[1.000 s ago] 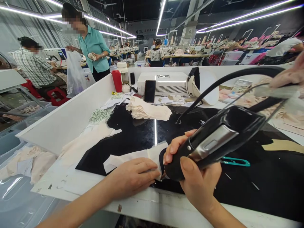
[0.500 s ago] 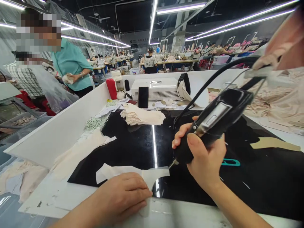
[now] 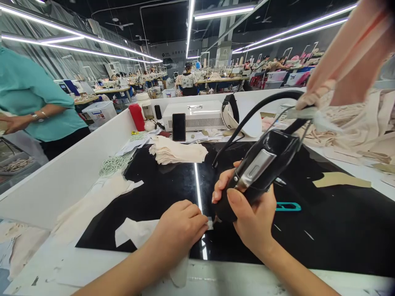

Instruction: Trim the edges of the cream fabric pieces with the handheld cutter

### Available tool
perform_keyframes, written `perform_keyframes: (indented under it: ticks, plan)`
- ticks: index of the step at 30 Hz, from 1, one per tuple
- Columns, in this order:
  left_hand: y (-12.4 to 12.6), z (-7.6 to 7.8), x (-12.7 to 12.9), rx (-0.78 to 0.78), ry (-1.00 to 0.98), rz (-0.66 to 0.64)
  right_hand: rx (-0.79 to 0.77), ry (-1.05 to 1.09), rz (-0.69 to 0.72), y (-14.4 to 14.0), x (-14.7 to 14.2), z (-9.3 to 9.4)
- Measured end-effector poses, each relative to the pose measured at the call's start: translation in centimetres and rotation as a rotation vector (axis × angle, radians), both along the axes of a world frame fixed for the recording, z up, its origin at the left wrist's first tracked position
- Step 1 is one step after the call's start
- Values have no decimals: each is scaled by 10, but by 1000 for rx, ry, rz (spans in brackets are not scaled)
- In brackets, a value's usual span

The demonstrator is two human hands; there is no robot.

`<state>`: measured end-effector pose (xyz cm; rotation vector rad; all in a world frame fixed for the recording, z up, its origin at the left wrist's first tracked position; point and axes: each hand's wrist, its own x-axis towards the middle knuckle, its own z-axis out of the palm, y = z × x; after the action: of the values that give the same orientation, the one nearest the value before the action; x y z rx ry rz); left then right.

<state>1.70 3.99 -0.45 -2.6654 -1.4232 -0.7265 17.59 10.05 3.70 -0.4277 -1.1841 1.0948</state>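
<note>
Your white desk (image 3: 101, 267) now sits a little further left in view, and the person in the teal shirt (image 3: 40, 94), at 10 o'clock, has slid toward the left edge of view. On the black sheet (image 3: 324, 230) across the desk, the stack of pale pieces (image 3: 179, 150) lies at 12 o'clock from your left hand, as it did half a second ago. The black handheld tool (image 3: 259, 162) slants up toward 1 o'clock, and your right grip (image 3: 254, 209) is wrapped firmly around its body. The white piece (image 3: 142, 231) lies near the front of the sheet, its wide end at 9 o'clock from your left grip (image 3: 182, 224), part of it hanging over the near edge at 6 o'clock. The main change is here: that grip has moved forward, so it covers the middle and reaches the narrow end (image 3: 210, 223), which lay bare a moment ago. I cannot tell whether its fingers pinch or only press. The tool's tip (image 3: 217, 219) is just beside that end at 3 o'clock; contact is unclear. The end is probably better steadied, but your fingertips have little clearance.
</note>
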Motion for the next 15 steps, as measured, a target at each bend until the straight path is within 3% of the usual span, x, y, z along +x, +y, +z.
perform_keyframes:
  ticks: [5,15]
  plan:
    - [3,-6,3,-18,32,12,-18,11,-14,-2,-2,1]
    - [0,-10,1,144,96,8,-20,11,-24,-1,-2,-1]
